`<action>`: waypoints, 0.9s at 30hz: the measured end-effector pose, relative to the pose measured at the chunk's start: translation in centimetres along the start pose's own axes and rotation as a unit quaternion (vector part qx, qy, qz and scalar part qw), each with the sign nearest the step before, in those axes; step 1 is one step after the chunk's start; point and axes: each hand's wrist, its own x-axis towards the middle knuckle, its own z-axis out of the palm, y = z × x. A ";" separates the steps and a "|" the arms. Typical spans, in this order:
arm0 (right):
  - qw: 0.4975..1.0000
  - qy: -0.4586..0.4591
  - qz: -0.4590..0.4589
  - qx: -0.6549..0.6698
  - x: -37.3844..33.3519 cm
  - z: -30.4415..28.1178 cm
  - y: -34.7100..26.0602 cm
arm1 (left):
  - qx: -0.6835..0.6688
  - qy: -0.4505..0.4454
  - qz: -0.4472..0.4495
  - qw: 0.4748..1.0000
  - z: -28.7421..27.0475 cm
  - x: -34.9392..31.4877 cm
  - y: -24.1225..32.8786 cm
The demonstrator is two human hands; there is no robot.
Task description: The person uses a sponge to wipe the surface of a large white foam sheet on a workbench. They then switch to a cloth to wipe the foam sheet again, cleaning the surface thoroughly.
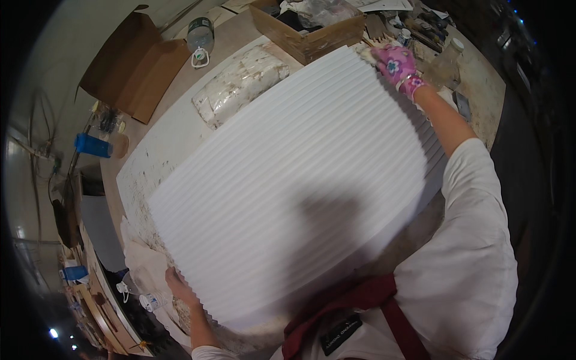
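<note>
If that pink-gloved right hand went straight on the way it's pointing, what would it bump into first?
Probably the small clutter just beyond the right hand, then the right end of the brown cardboard box. Depth is unclear from this one view, so it might pass above either.

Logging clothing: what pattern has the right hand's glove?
The glove is pink with flowers, clearest in head view.

Item one: black patch (342, 334), pale capital lettering, at the wearer's front beside the dark red apron (384, 290); we find this the clearest text. Item two: small bottle (150, 301), lower left, printed label, too small to read. Item three: large bottle (201, 39), upper left, green label (200, 24); we make out no wording.
</note>
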 end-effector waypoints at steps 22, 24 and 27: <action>0.994 -0.021 -0.059 0.086 -1.7 -2.8 -17.4 | 0.051 0.025 -0.001 0.998 -1.6 0.1 4.7; 0.998 -0.055 0.020 0.001 -2.0 -1.7 -8.8 | 0.040 0.022 -0.012 0.999 -1.4 0.6 5.4; 0.989 0.016 -0.030 0.143 -1.1 -5.1 -14.4 | 0.053 0.025 -0.023 0.998 -1.4 0.6 5.7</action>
